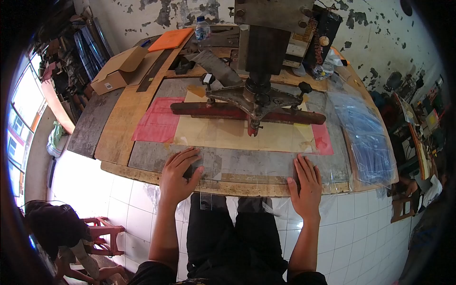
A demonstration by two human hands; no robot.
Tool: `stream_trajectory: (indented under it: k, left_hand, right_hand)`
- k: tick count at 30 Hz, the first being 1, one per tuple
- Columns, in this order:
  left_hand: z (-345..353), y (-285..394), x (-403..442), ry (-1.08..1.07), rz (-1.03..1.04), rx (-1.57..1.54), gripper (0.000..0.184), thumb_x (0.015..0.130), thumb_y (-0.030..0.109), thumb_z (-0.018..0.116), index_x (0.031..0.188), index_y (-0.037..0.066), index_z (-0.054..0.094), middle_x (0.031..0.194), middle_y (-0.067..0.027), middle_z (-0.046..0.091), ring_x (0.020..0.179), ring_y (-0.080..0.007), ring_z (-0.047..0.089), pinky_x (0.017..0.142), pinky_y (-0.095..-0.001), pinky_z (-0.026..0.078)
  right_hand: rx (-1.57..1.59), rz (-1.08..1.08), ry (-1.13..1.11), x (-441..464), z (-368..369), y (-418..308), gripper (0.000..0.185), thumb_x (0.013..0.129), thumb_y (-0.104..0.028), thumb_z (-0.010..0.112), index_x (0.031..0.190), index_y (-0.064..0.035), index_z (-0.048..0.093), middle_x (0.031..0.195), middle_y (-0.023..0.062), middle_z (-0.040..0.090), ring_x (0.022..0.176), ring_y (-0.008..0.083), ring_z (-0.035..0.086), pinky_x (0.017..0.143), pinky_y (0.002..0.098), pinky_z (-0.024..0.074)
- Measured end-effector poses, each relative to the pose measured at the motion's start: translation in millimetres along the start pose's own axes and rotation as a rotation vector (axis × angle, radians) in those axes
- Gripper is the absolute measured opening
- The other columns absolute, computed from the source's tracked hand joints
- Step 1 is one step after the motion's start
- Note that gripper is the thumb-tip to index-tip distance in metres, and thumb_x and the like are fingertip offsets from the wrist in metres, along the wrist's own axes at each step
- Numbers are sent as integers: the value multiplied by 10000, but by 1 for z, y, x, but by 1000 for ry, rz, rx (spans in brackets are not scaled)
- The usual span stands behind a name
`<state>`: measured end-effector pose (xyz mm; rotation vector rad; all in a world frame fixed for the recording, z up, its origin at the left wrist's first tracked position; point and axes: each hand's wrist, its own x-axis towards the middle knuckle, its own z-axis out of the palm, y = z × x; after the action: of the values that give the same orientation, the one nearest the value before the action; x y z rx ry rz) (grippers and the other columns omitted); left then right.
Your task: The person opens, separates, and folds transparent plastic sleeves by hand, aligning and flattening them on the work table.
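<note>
My left hand (179,175) rests near the front edge of the grey work plate (237,164), fingers apart and pointing forward. To the right, my right hand (305,183) lies at the same edge with its fingers stretched out. Clear plastic film, hard to make out, lies under and between both hands and hangs over the edge. Beyond them a cream sheet (213,135) lies over a pink sheet (154,119). A machine head with a dark red bar (294,117) stands above the sheets.
Blue-tinted plastic sheets (363,137) lie on the right. A cardboard box (116,69), an orange folder (171,39) and a water bottle (202,31) are at the back left. A person (57,228) sits low at the left, by a red stool (105,233).
</note>
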<state>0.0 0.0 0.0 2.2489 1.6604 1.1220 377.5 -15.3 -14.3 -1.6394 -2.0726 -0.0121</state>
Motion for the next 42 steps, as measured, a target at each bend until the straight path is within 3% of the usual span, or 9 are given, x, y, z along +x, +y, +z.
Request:
stream_trajectory:
  k: [9,12,14,18,19,20,23,40,42]
  left_hand:
    - [0,-1,-1,20,28,19,262,894,169,721,1122,43,750,1322,-109,720,1317,-308,629,1142,-475,439]
    - [0,-2,-1,29,18,20,268,891,167,727,1125,38,749,1319,-112,721,1310,-312,632,1136,-475,444]
    - [4,-2,-2,52,49,5,258,896,192,751,1099,34,751,1278,-126,728,1281,-330,642,1108,-478,470]
    - [2,-2,-1,40,57,-4,255,891,184,755,1098,35,751,1271,-127,730,1267,-329,648,1099,-475,477]
    - [1,-1,-1,43,55,-10,254,895,160,740,1113,32,750,1276,-125,730,1274,-325,647,1110,-471,467]
    - [0,-1,-1,45,52,-15,255,898,137,725,1128,30,749,1282,-123,731,1281,-320,646,1120,-466,457]
    - [-1,-3,-2,56,41,-21,254,903,145,732,1131,35,751,1283,-120,731,1276,-319,647,1114,-466,459]
    - [1,-3,-7,83,58,-16,263,911,213,759,1111,41,765,1238,-123,746,1245,-319,659,1088,-457,479]
    - [1,-4,-8,82,64,-8,263,912,213,758,1112,42,765,1237,-123,747,1248,-318,658,1093,-458,475]
  right_hand:
    - [8,-4,-4,0,-2,0,573,1049,-392,562,1513,-58,532,1615,101,485,1529,305,399,1265,539,249]
    - [217,-1,79,-2,-28,-9,459,1034,-315,569,1391,-32,632,1483,123,608,1434,316,517,1254,561,258]
    - [585,-183,252,-11,-62,-10,448,1044,-437,567,1148,-31,725,1213,144,725,1193,265,662,1235,539,325]
    - [1661,-579,480,-58,-115,-69,505,1017,-428,645,676,-55,633,565,43,668,441,185,609,685,365,525]
    - [1756,-887,238,-53,-141,-77,492,1029,-355,641,643,-51,616,518,49,646,432,160,634,644,316,506]
    - [1753,-886,244,-42,-158,-88,492,1029,-355,641,643,-51,616,518,49,646,432,160,634,644,316,506]
    - [1872,-1285,-144,-1,-182,-141,468,1049,-277,621,608,-120,612,649,39,636,621,142,655,1093,414,509]
    - [1844,-1305,-31,-28,-169,-140,486,1056,-213,598,582,-111,583,609,46,600,568,154,623,973,386,588]
    - [2162,-1423,60,-56,-131,-87,369,1023,-227,603,680,-91,622,589,-22,592,502,95,593,682,220,473]
